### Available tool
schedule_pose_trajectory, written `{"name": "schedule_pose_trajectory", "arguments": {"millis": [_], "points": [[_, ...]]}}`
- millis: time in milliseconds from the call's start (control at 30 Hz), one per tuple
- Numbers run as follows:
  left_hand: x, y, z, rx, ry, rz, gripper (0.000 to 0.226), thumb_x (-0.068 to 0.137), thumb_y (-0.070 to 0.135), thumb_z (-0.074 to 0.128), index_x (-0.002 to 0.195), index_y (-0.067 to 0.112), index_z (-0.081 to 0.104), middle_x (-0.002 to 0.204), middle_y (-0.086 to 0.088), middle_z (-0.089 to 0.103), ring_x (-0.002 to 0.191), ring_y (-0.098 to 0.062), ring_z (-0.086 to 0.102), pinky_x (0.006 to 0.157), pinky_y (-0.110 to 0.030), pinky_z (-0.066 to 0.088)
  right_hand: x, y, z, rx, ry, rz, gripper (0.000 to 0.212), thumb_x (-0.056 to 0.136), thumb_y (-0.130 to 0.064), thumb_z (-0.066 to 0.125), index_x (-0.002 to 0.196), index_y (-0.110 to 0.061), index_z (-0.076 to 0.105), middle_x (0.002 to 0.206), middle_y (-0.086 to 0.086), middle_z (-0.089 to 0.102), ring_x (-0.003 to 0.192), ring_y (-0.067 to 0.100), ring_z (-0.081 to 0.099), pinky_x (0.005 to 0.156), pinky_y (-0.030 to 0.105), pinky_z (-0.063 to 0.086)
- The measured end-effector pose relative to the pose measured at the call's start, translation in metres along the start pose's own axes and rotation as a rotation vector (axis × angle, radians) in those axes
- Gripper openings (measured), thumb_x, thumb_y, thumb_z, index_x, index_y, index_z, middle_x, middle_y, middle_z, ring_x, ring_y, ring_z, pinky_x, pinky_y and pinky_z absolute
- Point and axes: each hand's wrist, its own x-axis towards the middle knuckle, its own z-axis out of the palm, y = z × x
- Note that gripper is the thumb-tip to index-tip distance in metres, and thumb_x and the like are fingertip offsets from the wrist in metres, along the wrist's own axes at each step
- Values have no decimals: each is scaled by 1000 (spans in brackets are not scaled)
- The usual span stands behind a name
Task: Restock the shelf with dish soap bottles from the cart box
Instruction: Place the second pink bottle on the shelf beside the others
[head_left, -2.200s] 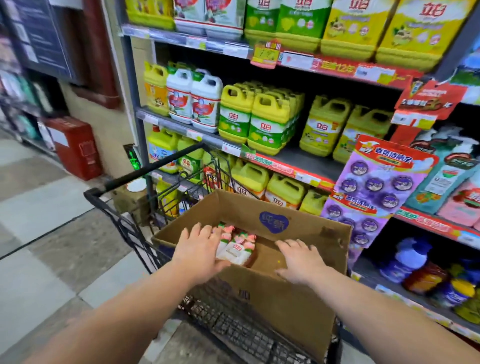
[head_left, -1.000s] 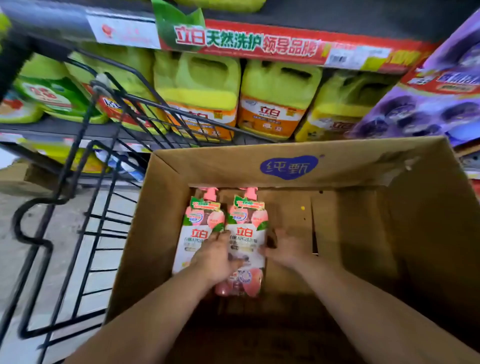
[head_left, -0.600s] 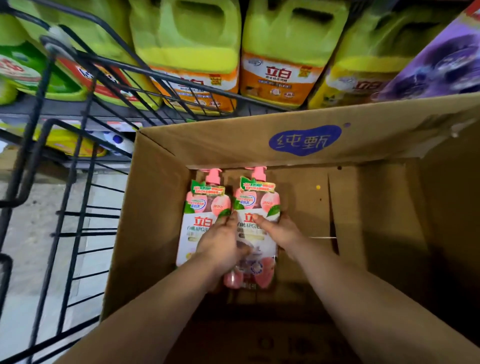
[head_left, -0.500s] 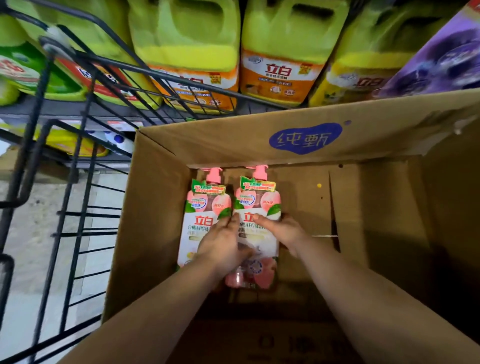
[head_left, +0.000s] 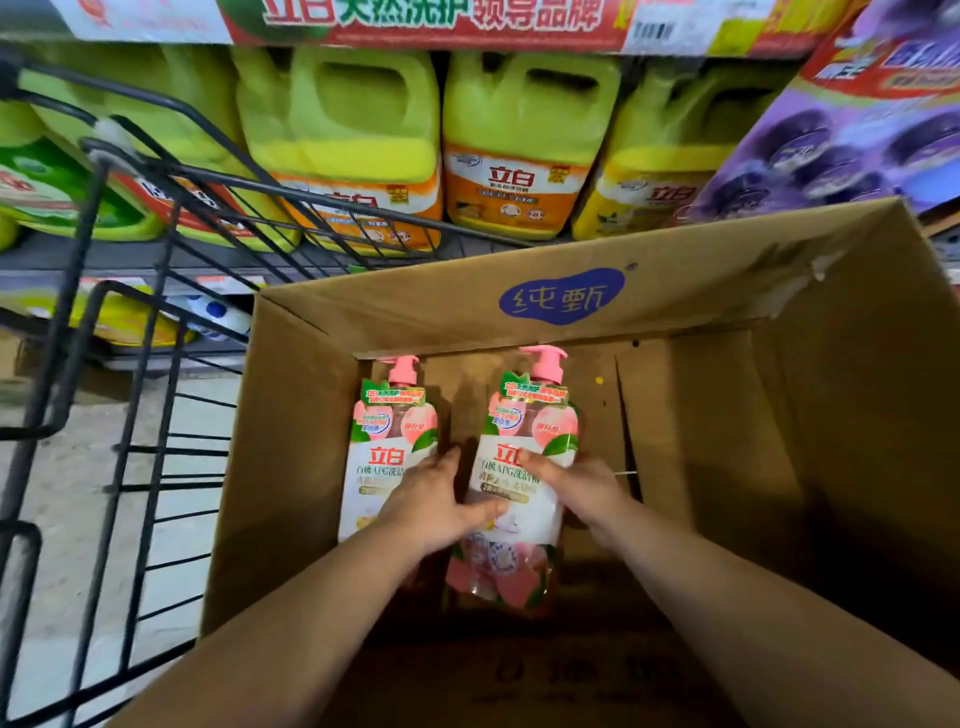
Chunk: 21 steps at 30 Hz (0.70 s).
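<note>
- Pickup from the cardboard box (head_left: 291, 467) is the step in hand. The box sits in the black wire cart (head_left: 130, 452), and no bottle has left it for the shelf yet.
- Two peach dish soap bottles with pink pumps lie label-up on the box floor, their pumps pointing at the box's far flap.
- The wall-side bottle (head_left: 384, 441) lies along the box's left wall. The middle bottle (head_left: 530, 431) lies nearer the box's centre, with a dark gap between the two.
- The left hand (head_left: 431, 506) reaches into that gap, its thumb laid across the lower label of the middle bottle.
- The right hand (head_left: 579, 491) wraps the same bottle's other flank, thumb on the front, so both hands clasp one bottle between them.
- The left hand's fingers may also brush the wall-side bottle, but the overlap hides this.
- The rest of the box floor, towards its right wall, shows only bare cardboard and a seam.
- Beyond the box's far flap stand big yellow detergent jugs (head_left: 519, 156) on a shelf, under a red price strip (head_left: 415, 21). A purple hanging pack (head_left: 831, 150) shows past the box's far right corner.
- Next, I judge, the middle bottle must come straight up clear of the box walls, be turned pump-up and carried over the far flap.
- One hand could probably take it alone, which would free the other for the wall-side bottle.
- No shelf gap for these bottles is in view, so one has to be found first.
</note>
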Motion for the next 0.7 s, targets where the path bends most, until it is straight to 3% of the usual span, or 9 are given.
{"name": "schedule_pose_trajectory", "arguments": {"millis": [67,133,200,233,300,367,467,633,700], "points": [[-10,4,-1,-264,-63,-9,87,71,63,65,143,26,32,141,-1,47,127,-19,47,107,-39,38,-14,-8,-4,0,-23,-31,21,73,-31,78,86,-17,69,86,-2,71,72,7,67,55,16,50],[-20,10,-2,-441,-104,18,57,72,57,68,122,37,51,115,12,65,104,-7,61,92,-28,49,-28,-17,-6,15,-52,-57,27,74,-31,78,94,-14,70,96,2,73,83,12,69,67,22,53],[-30,17,-6,-490,-87,82,27,75,48,70,100,40,59,95,20,69,91,2,64,72,-12,50,-44,-26,-6,26,-65,-81,29,75,-32,77,97,-14,69,100,3,73,84,12,69,65,21,52],[-36,21,-9,-505,-68,113,22,77,44,70,96,40,60,91,20,70,90,1,65,70,-12,50,-52,-31,-7,31,-62,-94,27,76,-32,76,96,-15,69,99,1,73,81,9,69,60,18,51],[-47,29,-18,-509,-50,157,24,78,41,70,100,35,62,97,12,71,94,-7,66,81,-25,53,-69,-40,-8,43,-60,-113,25,77,-33,75,95,-17,68,92,-3,73,72,3,67,50,13,47],[-58,35,-26,-506,-37,186,22,79,40,69,98,34,62,101,9,71,93,-8,66,84,-30,52,-84,-48,-10,53,-67,-133,21,78,-34,74,91,-19,66,85,-7,71,64,0,67,45,12,46],[-74,46,-37,-483,30,248,17,78,41,70,89,36,57,97,11,70,85,-2,64,71,-21,50,-107,-58,-15,89,-38,-190,18,77,-33,75,88,-22,65,83,-8,71,65,1,68,48,14,48],[-103,71,-55,-446,131,381,19,76,38,73,78,36,54,71,23,65,62,13,61,50,-10,46,-148,-72,-27,176,20,-301,16,79,-26,74,89,-18,65,82,-7,71,65,2,68,49,14,50],[-114,83,-62,-402,153,453,17,76,37,73,79,37,55,65,27,64,61,15,60,42,-6,41,-165,-76,-35,195,53,-352,19,80,-24,73,94,-16,66,91,-3,72,68,3,69,51,14,51]]}}
